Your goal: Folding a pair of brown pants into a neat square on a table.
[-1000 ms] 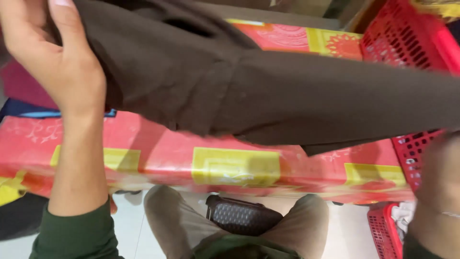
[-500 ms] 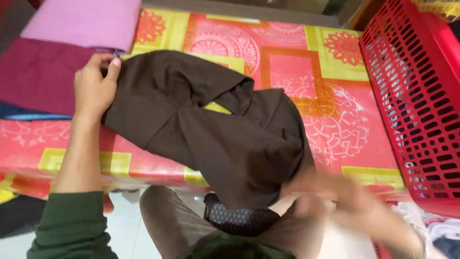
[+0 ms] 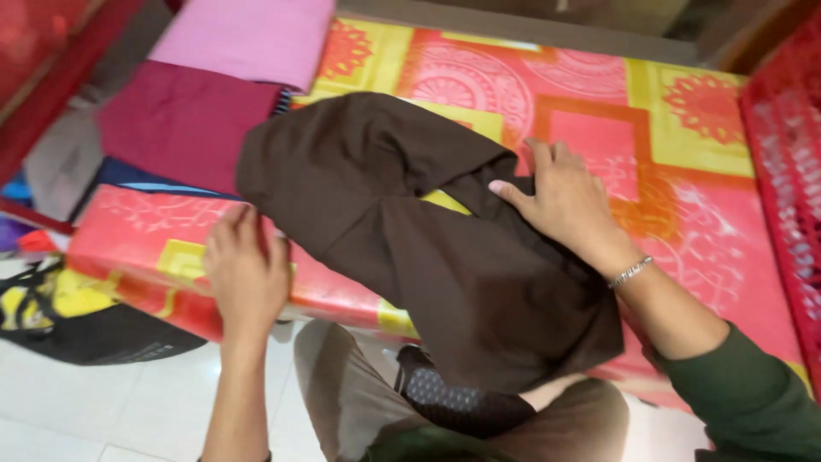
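While both hands rest flat and spread, nothing is pinched or gripped. Right hand (image 3: 564,201) lies palm down, fingers splayed, on the right edge of the dark brown garment (image 3: 410,222), thumb tip on the cloth where a fold opens (a thin bracelet (image 3: 630,272) sits at the wrist). Left hand (image 3: 246,274) lies open, fingers extended, at the garment's lower left edge, touching or just beside the cloth; exact contact is hard to tell.

Garment position: spread across the middle of the patterned red-and-yellow cover (image 3: 684,171), bunched and half folded. Its lower end hangs past the cover's near edge, over the person's lap. A gap in the fold shows a strip of yellow cover beneath.

Relative to the garment:
- up and left, touching or nearly so: a folded maroon cloth (image 3: 184,120)
- beyond that, farther up: a folded pink cloth (image 3: 244,38)
- under the maroon cloth's lower edge: a sliver of dark blue fabric (image 3: 137,178)
- far right, well apart: a red plastic basket (image 3: 782,188) with a lattice wall
- below left, on the white floor: a black-and-yellow bag (image 3: 77,316)
- directly below the hanging end: the person's tan trousers (image 3: 342,393) and a dark dotted item (image 3: 445,398) (cannot tell what it is).

Green sleeve (image 3: 753,402) covers the right forearm near the bottom right corner.
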